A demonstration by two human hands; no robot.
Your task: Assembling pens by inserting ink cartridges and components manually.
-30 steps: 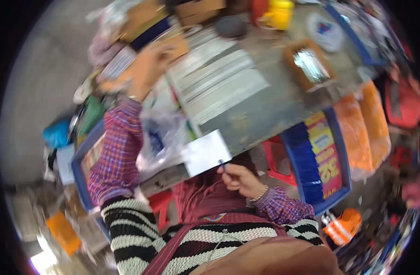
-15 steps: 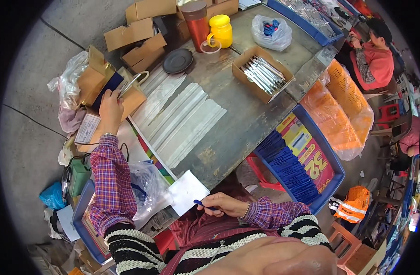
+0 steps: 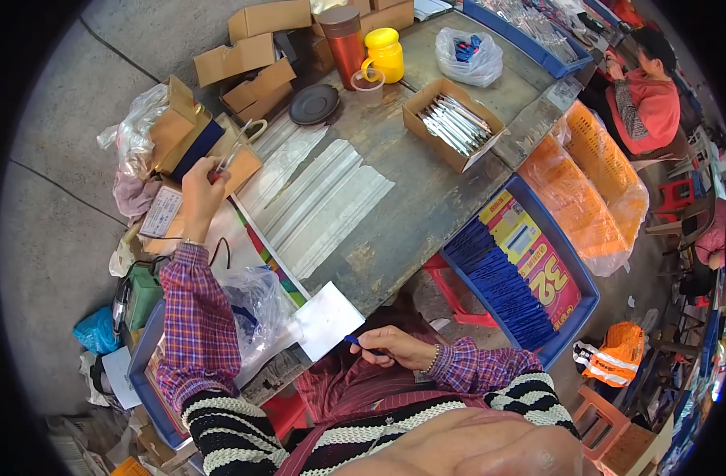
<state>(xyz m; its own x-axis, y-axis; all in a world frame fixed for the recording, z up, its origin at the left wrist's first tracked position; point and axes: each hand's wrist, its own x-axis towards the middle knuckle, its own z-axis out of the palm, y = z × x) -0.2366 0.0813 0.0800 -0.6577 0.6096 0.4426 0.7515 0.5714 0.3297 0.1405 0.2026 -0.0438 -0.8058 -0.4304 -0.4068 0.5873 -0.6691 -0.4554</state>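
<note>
My left hand [image 3: 203, 194] is closed on a thin silvery tool [image 3: 234, 152] with a bit of red by the fingers; its exact kind I cannot make out. It is above the cardboard boxes at the table's left end, beside an open box with a dark blue inside [image 3: 196, 147]. Close to my body, my right hand [image 3: 398, 347] pinches a small dark blue piece, slim like a pen part [image 3: 352, 339]. Its tip is beside a white square pad [image 3: 329, 321] at the table's near edge. A clear plastic bag [image 3: 260, 297] with blue pieces inside lies left of the pad.
A carton of silver pen-like sticks [image 3: 410, 119] stands on the table [image 3: 379, 262]. Behind it are a red tumbler [image 3: 345, 47], a yellow mug [image 3: 385, 59] and a black lid [image 3: 314, 105]. Rows of blue rods fill part of a blue tray [image 3: 589, 305] at right. Another person [image 3: 644, 111] sits far right.
My left hand has shifted slightly right and nearer, and the silvery tool now points farther out from it. My right hand keeps its pinch on the blue piece. The whole view has moved a little.
</note>
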